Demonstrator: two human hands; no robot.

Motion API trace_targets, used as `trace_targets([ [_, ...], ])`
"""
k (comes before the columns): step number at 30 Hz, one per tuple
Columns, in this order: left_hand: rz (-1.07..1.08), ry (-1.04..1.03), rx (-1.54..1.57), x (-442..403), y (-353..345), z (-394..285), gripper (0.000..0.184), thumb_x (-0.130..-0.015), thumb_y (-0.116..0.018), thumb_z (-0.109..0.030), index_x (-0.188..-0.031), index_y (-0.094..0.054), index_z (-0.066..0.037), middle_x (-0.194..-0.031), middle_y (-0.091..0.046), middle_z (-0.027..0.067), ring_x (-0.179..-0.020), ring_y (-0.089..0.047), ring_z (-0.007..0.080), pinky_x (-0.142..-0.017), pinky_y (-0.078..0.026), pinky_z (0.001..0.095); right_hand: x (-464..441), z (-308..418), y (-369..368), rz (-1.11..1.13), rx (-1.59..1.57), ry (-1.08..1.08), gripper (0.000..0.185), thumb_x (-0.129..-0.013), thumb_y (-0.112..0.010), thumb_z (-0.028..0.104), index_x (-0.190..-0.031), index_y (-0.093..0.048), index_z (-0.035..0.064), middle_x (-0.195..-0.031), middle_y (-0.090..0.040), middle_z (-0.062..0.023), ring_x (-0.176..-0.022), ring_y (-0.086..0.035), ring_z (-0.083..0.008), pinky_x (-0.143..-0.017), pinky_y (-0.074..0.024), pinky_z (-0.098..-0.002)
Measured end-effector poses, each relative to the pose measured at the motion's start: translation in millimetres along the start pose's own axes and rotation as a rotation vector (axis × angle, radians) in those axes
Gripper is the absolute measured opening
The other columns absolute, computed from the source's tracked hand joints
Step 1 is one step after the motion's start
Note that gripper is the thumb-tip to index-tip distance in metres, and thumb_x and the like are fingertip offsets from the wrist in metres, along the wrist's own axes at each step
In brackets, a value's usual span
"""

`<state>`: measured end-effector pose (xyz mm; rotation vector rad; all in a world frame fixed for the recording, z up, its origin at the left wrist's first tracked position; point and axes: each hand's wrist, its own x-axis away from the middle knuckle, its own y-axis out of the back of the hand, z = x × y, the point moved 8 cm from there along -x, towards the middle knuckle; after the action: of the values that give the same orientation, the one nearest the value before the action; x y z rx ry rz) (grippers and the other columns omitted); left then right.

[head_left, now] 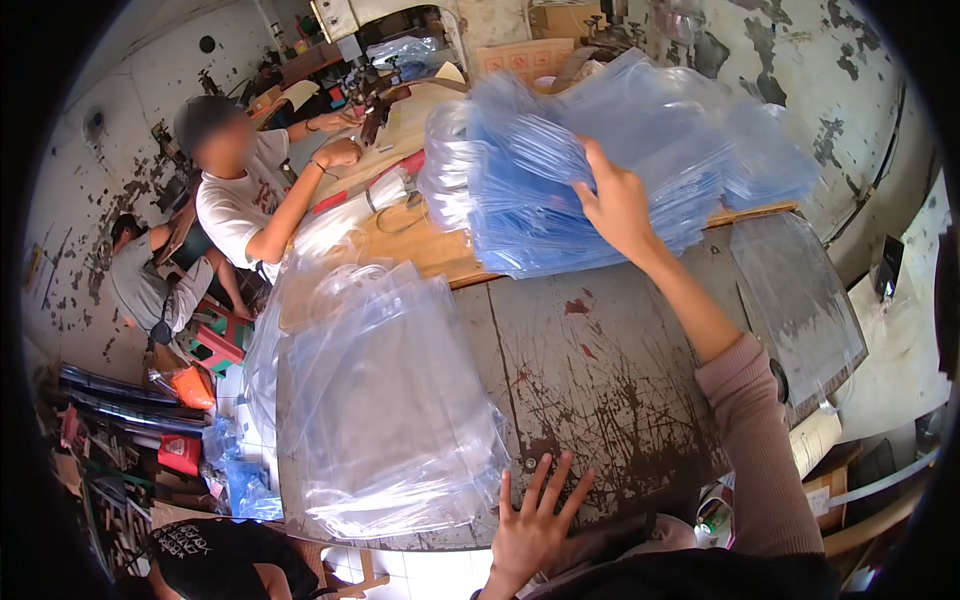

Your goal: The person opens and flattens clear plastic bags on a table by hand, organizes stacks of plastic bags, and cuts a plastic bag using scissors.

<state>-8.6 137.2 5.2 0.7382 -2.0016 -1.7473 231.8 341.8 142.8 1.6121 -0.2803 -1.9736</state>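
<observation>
My right hand (pixel 618 200) reaches over the large stack of bluish clear plastic bags (pixel 600 225) at the far side of the table, its thumb and fingers closed on the edge of some upper sheets. My left hand (pixel 540 515) lies with fingers spread on the near edge of the worn metal tabletop (pixel 610 370), holding nothing. To its left is a second pile of clear plastic bags (pixel 390 400), lying flat with looped handles at its far end.
A co-worker in a white shirt (pixel 235 200) works at the table's far left. Another person (pixel 160 270) sits behind. A dark cap (pixel 220 555) shows at the bottom left. A clear sheet (pixel 795 300) lies on the right.
</observation>
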Motion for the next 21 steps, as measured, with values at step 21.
trace_targets([
  [21, -0.321, 0.881, 2.124, -8.3, -20.9, 49.3, 0.039, -0.082, -0.059, -0.016, -0.113, -0.047, 0.005, -0.104, -0.058, 0.0157, -0.090, -0.060, 0.0261, -0.074, -0.052, 0.0368, 239.1, 160.9, 158.3, 0.556, -0.012, 0.648, 0.035, -0.089, -0.047, 0.031, -0.123, -0.044, 0.0211, -0.124, -0.050, -0.0119, -0.108, -0.055, -0.0297, -0.085, -0.0491, -0.0358],
])
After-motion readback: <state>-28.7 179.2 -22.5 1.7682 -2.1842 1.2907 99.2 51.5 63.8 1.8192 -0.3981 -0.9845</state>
